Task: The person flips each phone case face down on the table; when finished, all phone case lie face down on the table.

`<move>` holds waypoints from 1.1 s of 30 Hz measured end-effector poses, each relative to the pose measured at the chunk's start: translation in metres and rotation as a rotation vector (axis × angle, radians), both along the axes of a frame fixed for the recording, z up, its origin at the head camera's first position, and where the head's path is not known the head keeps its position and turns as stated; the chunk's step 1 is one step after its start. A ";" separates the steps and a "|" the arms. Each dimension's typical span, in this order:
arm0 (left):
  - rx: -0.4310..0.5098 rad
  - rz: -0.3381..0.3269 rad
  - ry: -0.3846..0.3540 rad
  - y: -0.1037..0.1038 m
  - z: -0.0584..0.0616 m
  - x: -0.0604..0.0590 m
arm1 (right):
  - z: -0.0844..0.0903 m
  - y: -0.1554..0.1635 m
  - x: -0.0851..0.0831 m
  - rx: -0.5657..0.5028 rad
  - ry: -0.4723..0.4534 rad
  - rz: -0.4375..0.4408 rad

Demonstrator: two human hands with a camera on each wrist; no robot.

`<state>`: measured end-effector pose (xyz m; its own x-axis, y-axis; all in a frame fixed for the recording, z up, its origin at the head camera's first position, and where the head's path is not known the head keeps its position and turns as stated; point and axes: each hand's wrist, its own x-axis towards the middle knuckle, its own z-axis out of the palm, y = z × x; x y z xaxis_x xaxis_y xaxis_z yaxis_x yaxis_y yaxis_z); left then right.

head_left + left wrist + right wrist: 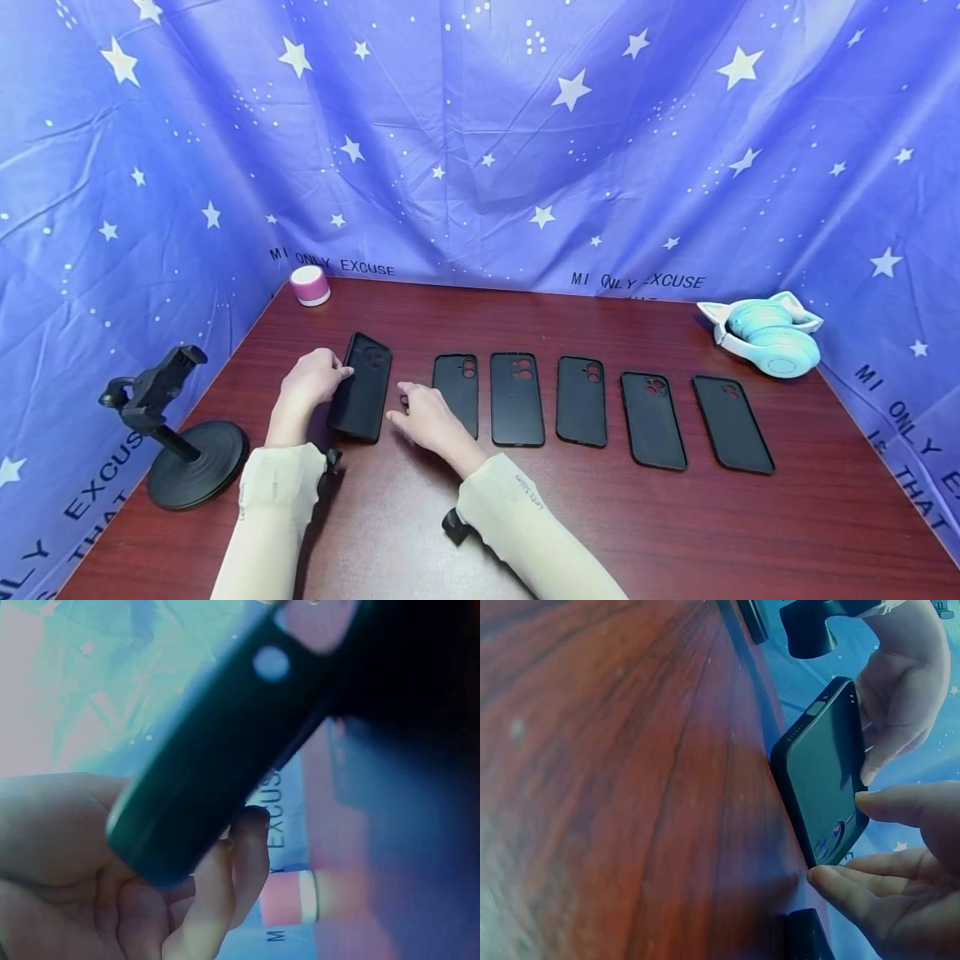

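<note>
Several black phone cases lie in a row on the dark red table (600, 517). My left hand (341, 372) grips the leftmost case (362, 387) by its left edge and tilts it up off the wood. In the left wrist view that case (225, 742) crosses the frame with my fingers (244, 840) curled behind it. My right hand (396, 402) hovers just right of it with relaxed, spread fingers, holding nothing. From the right wrist, the case (821, 769) stands on edge, and my right fingertips (832, 881) sit close by its camera-hole end.
The neighbouring case (456, 392) lies just beyond my right hand, with others (652, 419) further right. A black phone stand (176, 442) is at the left edge, a pink speaker (310, 285) at the back left, teal cat-ear headphones (765, 337) at the back right. Starry blue cloth surrounds the table.
</note>
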<state>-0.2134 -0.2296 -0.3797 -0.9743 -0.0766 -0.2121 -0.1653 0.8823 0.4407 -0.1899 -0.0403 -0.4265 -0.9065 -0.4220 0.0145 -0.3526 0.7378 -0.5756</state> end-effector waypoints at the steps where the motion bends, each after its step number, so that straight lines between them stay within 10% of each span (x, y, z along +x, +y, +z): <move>1: -0.014 0.003 0.007 0.000 0.001 0.001 | 0.000 0.000 0.000 -0.023 -0.002 0.005; 16: 0.022 -0.011 0.037 0.016 0.013 0.006 | 0.001 -0.012 0.002 -0.253 -0.179 0.076; 33: 0.335 -0.032 -0.003 0.018 0.009 0.004 | -0.003 -0.018 0.003 -0.319 -0.270 -0.007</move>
